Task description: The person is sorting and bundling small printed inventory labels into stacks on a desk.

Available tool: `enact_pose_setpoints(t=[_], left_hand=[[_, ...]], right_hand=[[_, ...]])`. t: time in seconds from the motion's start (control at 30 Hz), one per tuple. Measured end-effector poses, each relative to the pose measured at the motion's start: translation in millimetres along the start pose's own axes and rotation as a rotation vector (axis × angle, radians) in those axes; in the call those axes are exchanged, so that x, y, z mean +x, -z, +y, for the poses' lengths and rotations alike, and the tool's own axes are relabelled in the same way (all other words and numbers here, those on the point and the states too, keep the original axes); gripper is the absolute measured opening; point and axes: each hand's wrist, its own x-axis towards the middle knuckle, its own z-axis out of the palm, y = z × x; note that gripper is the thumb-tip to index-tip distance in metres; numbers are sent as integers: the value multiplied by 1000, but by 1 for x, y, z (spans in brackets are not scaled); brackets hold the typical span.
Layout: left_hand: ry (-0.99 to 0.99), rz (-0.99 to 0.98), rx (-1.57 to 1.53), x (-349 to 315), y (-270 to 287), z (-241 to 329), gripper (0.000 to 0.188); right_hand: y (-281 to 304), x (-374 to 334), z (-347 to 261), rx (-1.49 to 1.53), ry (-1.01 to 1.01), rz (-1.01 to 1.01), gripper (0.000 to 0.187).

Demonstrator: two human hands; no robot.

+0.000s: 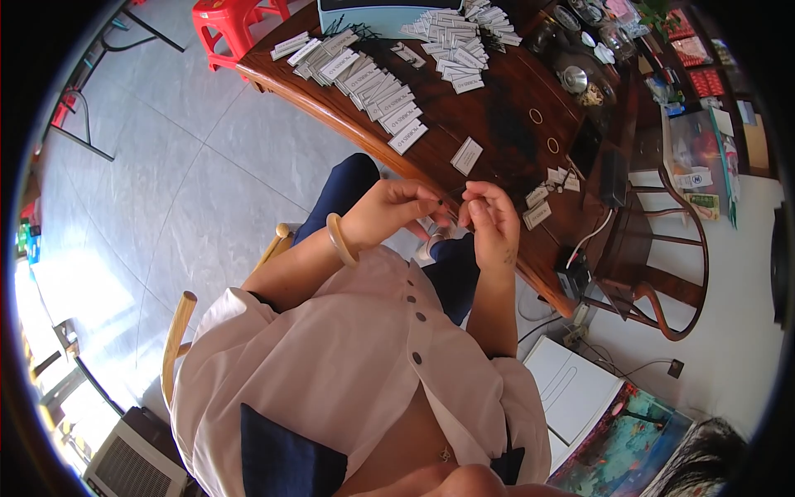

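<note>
My left hand (pixel 396 209), with a pale bangle (pixel 340 240) on its wrist, is closed in a pinch at the table's near edge. A tiny dark bit shows at its fingertips, too small to name. Just to the right, my right hand (pixel 494 222) has thumb and forefinger pressed together. Whatever it may hold is hidden or too thin to make out. Beyond the hands lies a small stack of white printed tags (pixel 466 156). A few more tags (pixel 537 215) with dark cords lie to the right of my right hand.
Overlapping rows of white tags (pixel 364 85) and a heap of them (pixel 460 45) cover the far part of the wooden table (pixel 447 116). A light blue box (pixel 373 15) stands behind. Two rings (pixel 536 116) lie farther right. A wooden chair (pixel 675 286) stands at the right.
</note>
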Motion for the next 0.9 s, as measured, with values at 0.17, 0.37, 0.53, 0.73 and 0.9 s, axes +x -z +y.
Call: enact_pose_setpoints(t=[0.17,0.37,0.53,0.73,0.9], left_hand=[[135,-66,-98,0,7,-1,17],[153,-53,49,-3,3,1,15],[101,-71,66,-5,5,2,12],[88,-64,195,-9,8,1,6],[97,-77,215,-9,10,3,7]], right_hand=[[-4,-1,1,35,-207,-147,31],[-7,2,2,-349,51,-190,20],[-10,5,-5,-455,170,-161,9],[-6,2,-18,-504,27,-200,8],[-2,2,-14,-385,15,-166,5]])
